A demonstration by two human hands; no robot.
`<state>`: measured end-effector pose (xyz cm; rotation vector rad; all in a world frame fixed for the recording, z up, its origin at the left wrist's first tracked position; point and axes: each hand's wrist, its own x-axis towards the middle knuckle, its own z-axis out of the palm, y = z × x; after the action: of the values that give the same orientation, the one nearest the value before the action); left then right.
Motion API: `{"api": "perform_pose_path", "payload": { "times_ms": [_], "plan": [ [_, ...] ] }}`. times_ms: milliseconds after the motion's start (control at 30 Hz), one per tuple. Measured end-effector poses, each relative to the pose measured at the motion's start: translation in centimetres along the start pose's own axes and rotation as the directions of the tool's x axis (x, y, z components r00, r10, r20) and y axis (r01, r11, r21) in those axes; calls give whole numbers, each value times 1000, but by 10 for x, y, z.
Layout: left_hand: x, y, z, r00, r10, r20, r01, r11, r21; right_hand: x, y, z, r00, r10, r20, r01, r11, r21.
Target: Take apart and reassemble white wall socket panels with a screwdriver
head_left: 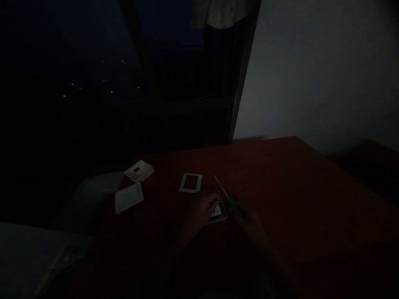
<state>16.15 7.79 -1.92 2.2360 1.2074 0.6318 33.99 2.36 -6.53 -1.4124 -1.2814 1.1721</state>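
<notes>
My right hand (245, 218) is closed around the green handle of a screwdriver (233, 203), whose thin metal shaft points up and to the left. Beside it, my left hand (206, 204) reaches over a small white-edged square device (222, 214) with a dark inside and a pale patch. Its fingers are bent together at the device's upper part; dim light hides whether they pinch anything. A white square frame (184, 186) with an open middle lies on the table just beyond my left hand.
A white box (140, 171) with a dark square on it and a pale framed panel (129, 198) rest at the left of the reddish table (280, 178). Behind stand a dark window (102, 83) and a pale wall (318, 74). The scene is very dim.
</notes>
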Motion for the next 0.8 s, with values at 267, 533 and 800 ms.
{"api": "perform_pose_path", "payload": {
  "times_ms": [267,533,800],
  "plan": [
    [3,-2,3,998,46,44,-48,998,49,-1,2,1,1000,-31,-6,31,1000,-4],
    [5,-1,6,995,73,63,-78,994,79,0,3,2,999,-36,-3,36,999,0],
    [5,-2,8,997,56,60,-62,993,104,-1,1,2,998,-54,-10,54,998,-11]
  ]
}}
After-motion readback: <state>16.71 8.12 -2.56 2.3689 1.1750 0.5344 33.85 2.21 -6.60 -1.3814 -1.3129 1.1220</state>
